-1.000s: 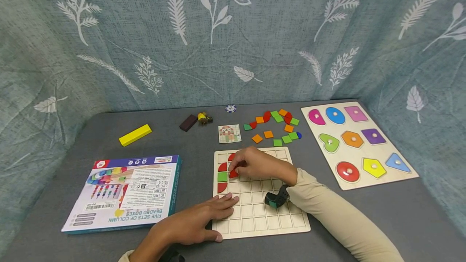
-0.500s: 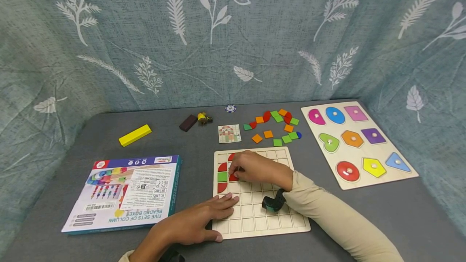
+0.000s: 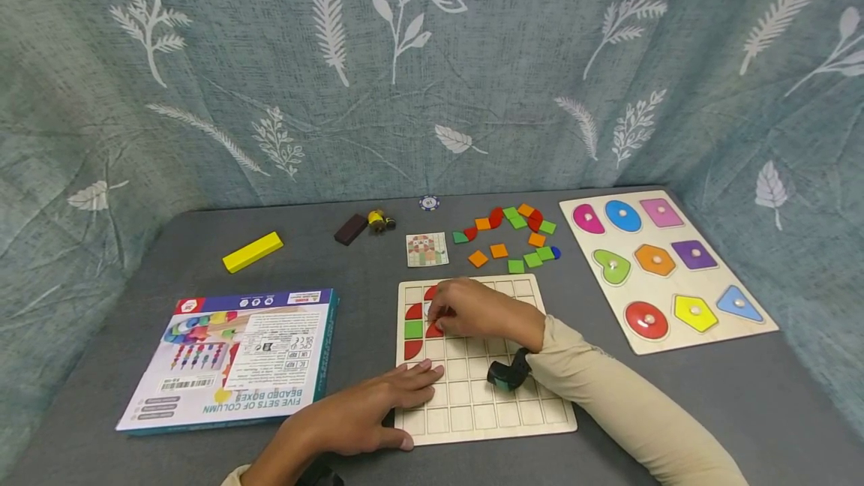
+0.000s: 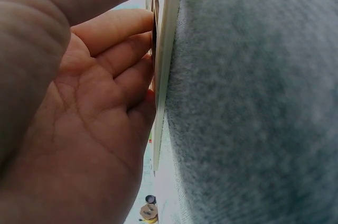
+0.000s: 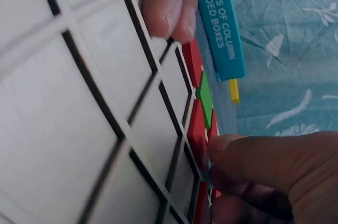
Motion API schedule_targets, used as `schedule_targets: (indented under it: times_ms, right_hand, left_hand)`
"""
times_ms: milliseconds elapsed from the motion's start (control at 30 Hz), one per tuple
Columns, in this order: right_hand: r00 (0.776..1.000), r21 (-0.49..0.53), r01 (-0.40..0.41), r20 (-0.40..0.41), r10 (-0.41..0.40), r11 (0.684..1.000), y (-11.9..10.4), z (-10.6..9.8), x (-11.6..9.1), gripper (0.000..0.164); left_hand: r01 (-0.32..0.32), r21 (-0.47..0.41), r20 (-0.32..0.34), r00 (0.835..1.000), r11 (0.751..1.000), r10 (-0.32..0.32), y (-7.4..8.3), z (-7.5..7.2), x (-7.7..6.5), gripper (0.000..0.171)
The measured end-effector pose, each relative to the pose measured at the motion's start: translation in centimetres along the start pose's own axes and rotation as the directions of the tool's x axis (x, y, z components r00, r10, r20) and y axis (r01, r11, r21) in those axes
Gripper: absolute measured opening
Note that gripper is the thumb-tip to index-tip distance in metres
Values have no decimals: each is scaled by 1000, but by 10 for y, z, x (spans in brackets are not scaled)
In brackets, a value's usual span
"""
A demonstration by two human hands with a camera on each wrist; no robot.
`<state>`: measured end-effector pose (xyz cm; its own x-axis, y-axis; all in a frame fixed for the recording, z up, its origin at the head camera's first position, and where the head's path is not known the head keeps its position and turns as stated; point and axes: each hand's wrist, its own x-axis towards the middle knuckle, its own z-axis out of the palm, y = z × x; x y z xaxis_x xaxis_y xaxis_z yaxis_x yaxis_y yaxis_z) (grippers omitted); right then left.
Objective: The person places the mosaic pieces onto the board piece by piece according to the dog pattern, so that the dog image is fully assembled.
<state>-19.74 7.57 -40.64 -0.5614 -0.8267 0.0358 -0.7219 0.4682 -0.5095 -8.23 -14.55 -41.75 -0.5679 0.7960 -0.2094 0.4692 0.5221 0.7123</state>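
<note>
Near the board's (image 3: 482, 415) left edge, the red piece (image 3: 433, 331) could be skewed if brushed by the right hand (image 3: 478, 310) (hold unclear; left hand (image 3: 370, 409) outstretched).

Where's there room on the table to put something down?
There's bare table between the box and the board, beyond the left hand. Another bare patch lies between the shape puzzle and the right sleeve. It's crowded just past the board, with the card and loose tiles, and on its far left part, under the right hand.

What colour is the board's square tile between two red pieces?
The tile is green, clearest in the head view.
</note>
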Motion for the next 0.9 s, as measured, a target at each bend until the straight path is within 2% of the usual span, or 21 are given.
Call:
schedule_targets:
  times_ms: [67, 200, 300, 400, 533, 700, 900]
  right_hand:
    - [1000, 9, -24, -13, 25, 1000, 2, -3, 1, 10]
    - [996, 92, -72, -44, 77, 993, 10, -12, 1, 11]
    - [992, 149, -68, -98, 83, 986, 21, -21, 1, 13]
    - [983, 156, -77, -152, 101, 985, 32, -30, 2, 13]
    - [972, 169, -119, -184, 149, 978, 47, -44, 5, 14]
    - [950, 208, -187, -209, 231, 960, 62, -58, 10, 17]
    - [914, 217, -270, -250, 320, 938, 79, -62, 16, 17]
  left_hand:
    - [2, -3, -1, 1000, 1000, -2, 0, 0, -1, 65]
    - [-8, -7, 0, 1000, 1000, 8, 0, -1, -2, 66]
    - [-12, -11, 4, 1000, 1000, 12, 0, -1, -1, 66]
    - [-13, -18, 6, 1000, 1000, 13, 0, -1, -1, 65]
    - [-6, -26, 6, 1000, 1000, 6, 1, -1, -1, 65]
    - [7, -44, 7, 1000, 999, -7, 1, -1, -2, 66]
    - [5, -47, 8, 1000, 999, -4, 2, -2, -2, 66]
